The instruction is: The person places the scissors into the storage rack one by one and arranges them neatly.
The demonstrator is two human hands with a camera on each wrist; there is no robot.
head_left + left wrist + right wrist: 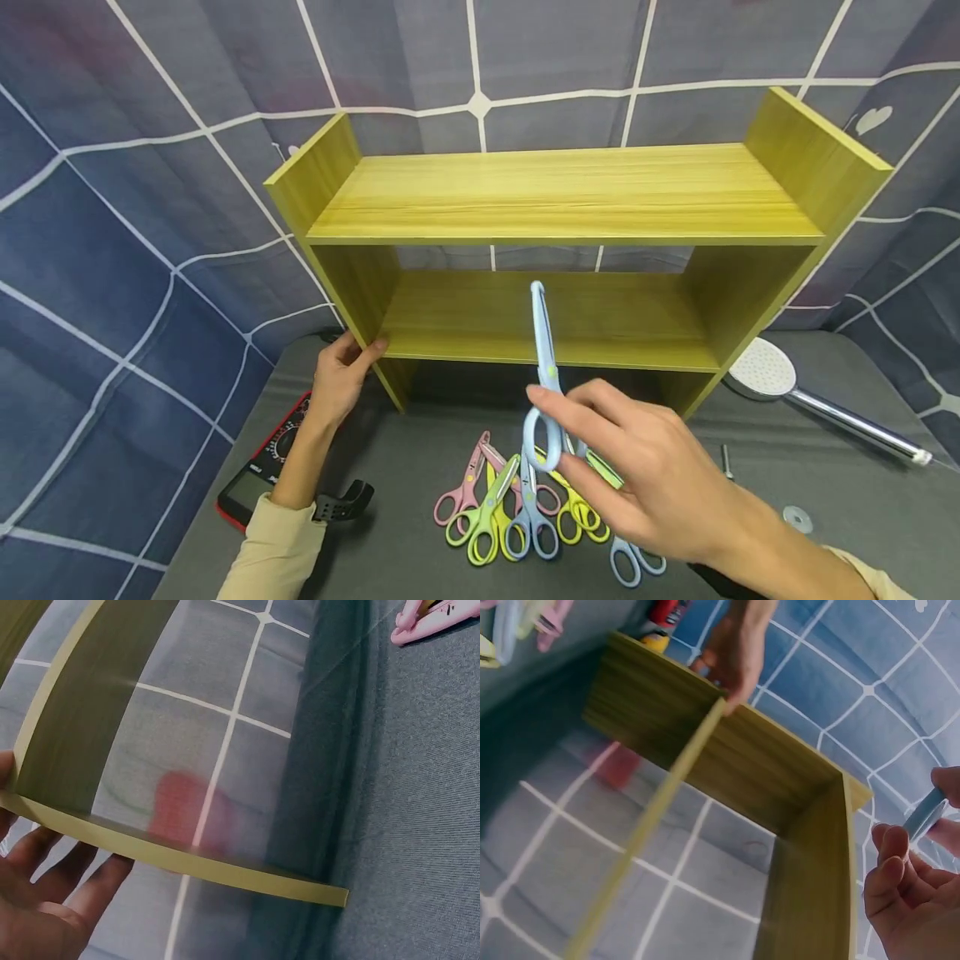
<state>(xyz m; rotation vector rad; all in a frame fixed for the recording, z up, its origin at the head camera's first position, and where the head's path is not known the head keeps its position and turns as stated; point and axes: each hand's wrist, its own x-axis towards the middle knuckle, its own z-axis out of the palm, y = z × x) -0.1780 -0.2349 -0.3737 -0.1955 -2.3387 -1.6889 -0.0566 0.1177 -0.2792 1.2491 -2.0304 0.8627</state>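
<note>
A light blue pair of scissors (543, 333) points upward in front of the shelf's lower board. My right hand (645, 467) pinches it by the handle loops between thumb and fingers; in the right wrist view only part of the blue handle (926, 813) shows. My left hand (341, 379) grips the left side panel of the yellow wooden shelf (562, 187), thumb at the front edge by the lower board, fingers (97, 889) on the outer side. Below on the table lie pink scissors (447, 505), green scissors (492, 502), yellow scissors (577, 508) and more blue scissors (531, 521), overlapping.
Left of the shelf lies a red and black multimeter (258, 467). A shower head (763, 367) with a chrome handle lies at the right, near a bolt (726, 461) and a washer (797, 518). A blue checked curtain (420, 50) hangs behind the shelf.
</note>
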